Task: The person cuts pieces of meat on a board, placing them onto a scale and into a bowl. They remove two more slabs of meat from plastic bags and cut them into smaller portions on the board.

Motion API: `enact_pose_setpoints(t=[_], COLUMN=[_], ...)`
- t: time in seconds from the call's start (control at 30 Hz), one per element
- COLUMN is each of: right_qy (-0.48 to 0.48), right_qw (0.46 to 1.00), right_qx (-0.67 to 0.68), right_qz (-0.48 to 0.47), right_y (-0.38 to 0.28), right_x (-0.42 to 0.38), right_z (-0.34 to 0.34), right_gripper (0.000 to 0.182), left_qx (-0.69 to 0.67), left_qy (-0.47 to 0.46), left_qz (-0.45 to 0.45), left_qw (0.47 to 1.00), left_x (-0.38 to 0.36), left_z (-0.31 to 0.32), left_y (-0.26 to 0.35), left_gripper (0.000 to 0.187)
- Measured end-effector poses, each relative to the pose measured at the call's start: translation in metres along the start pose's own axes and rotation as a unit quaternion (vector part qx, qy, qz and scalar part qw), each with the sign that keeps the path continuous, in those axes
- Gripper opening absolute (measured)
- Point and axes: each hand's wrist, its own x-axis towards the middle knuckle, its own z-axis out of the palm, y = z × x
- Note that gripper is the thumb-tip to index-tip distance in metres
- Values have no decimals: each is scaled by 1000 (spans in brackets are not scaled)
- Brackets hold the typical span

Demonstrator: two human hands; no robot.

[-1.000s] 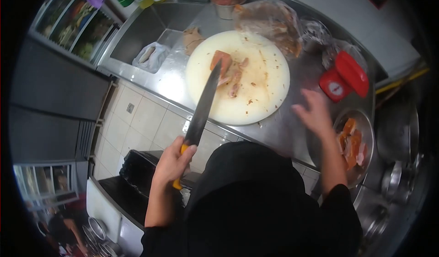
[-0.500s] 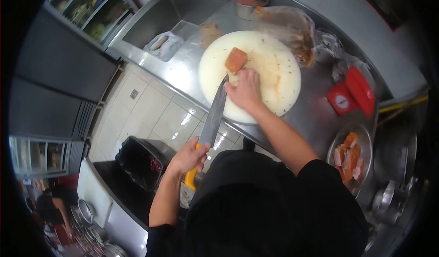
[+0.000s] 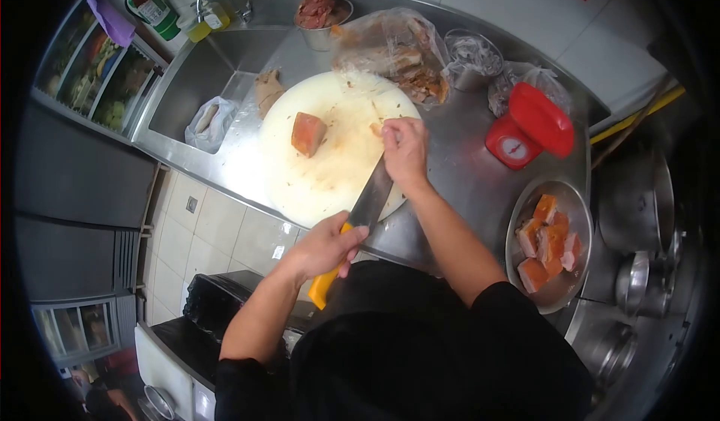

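My left hand (image 3: 324, 247) grips the yellow handle of a large knife (image 3: 370, 202), whose blade lies flat over the near right edge of the round white cutting board (image 3: 315, 185). Above the blade, my right hand (image 3: 405, 149) rests on the board's right side, its fingers curled on small fish scraps (image 3: 375, 128). An orange chunk of fish (image 3: 308, 133) sits alone near the middle of the board, left of my right hand.
A steel bowl (image 3: 546, 292) of cut fish pieces stands at the right, a red kitchen scale (image 3: 529, 125) behind it. A plastic bag (image 3: 394, 50), a meat tin (image 3: 322, 12) and a sink (image 3: 199, 65) lie beyond the board. Pots (image 3: 637, 196) stand far right; a black bin (image 3: 225, 301) is on the floor.
My right hand came from beside the steel bowl to the board, then slid to the board's right side with scraps. The knife swung rightward and now lies under that hand.
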Motion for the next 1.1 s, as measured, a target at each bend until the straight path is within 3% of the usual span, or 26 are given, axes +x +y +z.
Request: enact_pose_setpoints(t=[0.07,0.13,0.23,0.3,0.33,0.4,0.5,0.63,0.7,0.73,0.8,0.83,0.87,0.9,1.0,1.1], right_qy=[29,-3,-137,-96,-197,-128,-202,-189,-204,-216,-272,-325,-360,-386,-328,-445], right_qw=[999,1000,985,983,968,985,972,979,979,976,958,939,915,902,920,884], right_qx=[-14,-5,-106,-156,-136,-94,-107,-70,-21,-3,7,42,26,-4,-61,-80], right_qz=[-39,-15,-13,11,75,68,49,20,13,-13,-92,-105,-179,-192,-205,-120], right_y=[26,51,106,117,115,111,139,124,102,86,36,19,7,-17,-69,-84], right_x=[33,70,148,183,209,215,231,212,187,169,131,115,100,88,58,63], right_z=[-8,-12,5,21,17,14,0,-26,-33,-30,-22,-11,2,13,59,83], right_gripper=[11,13,17,21,22,22,24,22,20,20,18,21,26,43,57,64], left_qx=[12,-3,-171,-305,-312,-322,-314,-258,-161,-174,-197,-203,-210,-217,-227,-166], left_qy=[-10,-12,-29,-20,-10,5,0,18,62,105,175,209,244,281,326,342], left_qz=[4,6,10,-4,4,4,11,8,38,38,87,86,87,88,49,26], left_qw=[1000,1000,985,952,950,947,949,966,984,978,961,953,943,931,916,925], left_x=[21,46,102,138,139,134,111,36,-10,-32,-62,-71,-78,-83,-79,-79], left_z=[6,12,16,14,12,7,-19,-36,-39,-38,-44,-44,-43,-44,-40,-28], left_y=[32,63,98,111,116,122,109,85,55,37,-10,-22,-32,-42,-63,-74], left_gripper=[26,25,23,20,19,18,16,16,19,33,32,31,30,30,32,37])
